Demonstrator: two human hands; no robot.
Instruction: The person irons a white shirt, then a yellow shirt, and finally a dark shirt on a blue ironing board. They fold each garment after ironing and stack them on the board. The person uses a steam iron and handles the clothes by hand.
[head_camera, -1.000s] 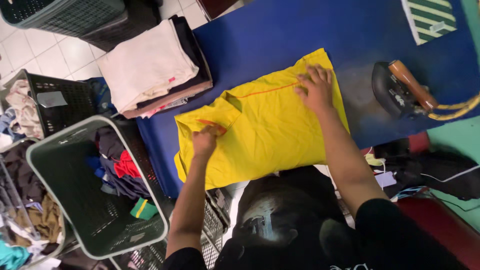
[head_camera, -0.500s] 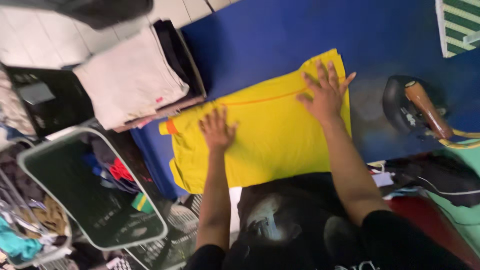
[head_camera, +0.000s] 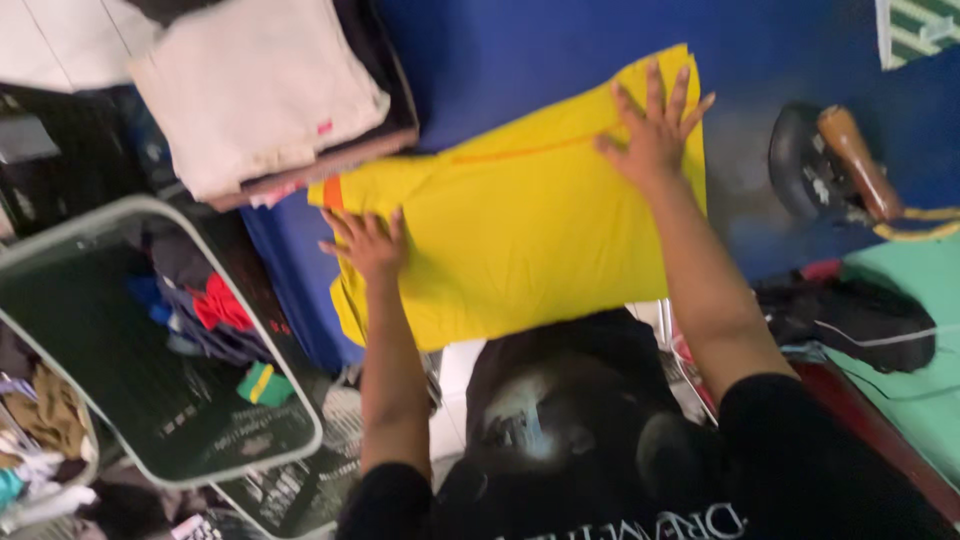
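Both your hands lie open and flat on the yellow shirt (head_camera: 520, 230): left hand (head_camera: 368, 243) near its left end, right hand (head_camera: 655, 135) probably at the far right corner, long axis running between them.

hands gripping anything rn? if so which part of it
Nothing is gripped. Both hands lie flat, fingers spread, on the yellow garment on the blue board: left hand near its left edge by the orange trim, right hand near its upper right corner.
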